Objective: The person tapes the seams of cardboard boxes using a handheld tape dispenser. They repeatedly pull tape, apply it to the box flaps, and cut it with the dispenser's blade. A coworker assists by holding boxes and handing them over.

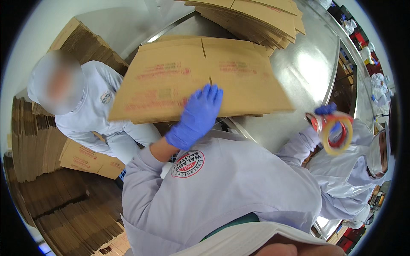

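Observation:
My left hand (197,114), in a blue glove, lies with fingers stretched out on the near edge of a flat folded cardboard box (239,85). Red print and slots mark the cardboard, which rests flat before me; further sheets show at its edges. Out to the right, my right hand (326,109), gloved in blue too, is closed on a red tape dispenser (315,122) with a yellowish roll of tape (345,144). The dispenser is held up, apart from the cardboard. Part of the right hand is hidden behind the roll.
A fanned stack of flat boxes (256,21) lies at the far side of the metal table (305,70). At left, a person in white (96,102) is among tall cardboard stacks (36,141). Another person in white (350,170) stands close at right. Distant workers line the right.

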Available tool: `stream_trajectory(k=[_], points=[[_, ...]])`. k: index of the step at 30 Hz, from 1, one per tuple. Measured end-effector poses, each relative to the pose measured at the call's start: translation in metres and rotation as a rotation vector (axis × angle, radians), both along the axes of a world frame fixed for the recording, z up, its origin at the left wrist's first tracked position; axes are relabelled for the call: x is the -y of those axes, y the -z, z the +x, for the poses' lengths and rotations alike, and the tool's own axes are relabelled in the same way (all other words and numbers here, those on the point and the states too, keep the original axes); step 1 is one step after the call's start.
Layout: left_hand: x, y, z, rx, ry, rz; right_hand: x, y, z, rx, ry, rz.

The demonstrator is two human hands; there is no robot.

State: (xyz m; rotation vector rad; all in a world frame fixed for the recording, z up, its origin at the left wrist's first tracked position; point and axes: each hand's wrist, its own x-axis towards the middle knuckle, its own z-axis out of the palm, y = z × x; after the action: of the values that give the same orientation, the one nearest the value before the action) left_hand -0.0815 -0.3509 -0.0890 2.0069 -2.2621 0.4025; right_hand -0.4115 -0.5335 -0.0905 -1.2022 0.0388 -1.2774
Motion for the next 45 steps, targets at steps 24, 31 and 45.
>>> stream_trajectory(k=[24, 31, 45], points=[[-0.103, 0.102, 0.185, -0.493, -0.644, 0.331, -0.037, 0.021, 0.058, -0.412, 0.264, 0.008], [-0.089, 0.101, 0.082, -0.487, -0.674, 0.309, -0.011, 0.033, 0.163, -0.456, -0.006, -0.054], [-0.025, 0.119, 0.033, -0.503, -0.456, 0.034, 0.046, 0.135, 0.334, -0.247, -0.387, 0.462]])
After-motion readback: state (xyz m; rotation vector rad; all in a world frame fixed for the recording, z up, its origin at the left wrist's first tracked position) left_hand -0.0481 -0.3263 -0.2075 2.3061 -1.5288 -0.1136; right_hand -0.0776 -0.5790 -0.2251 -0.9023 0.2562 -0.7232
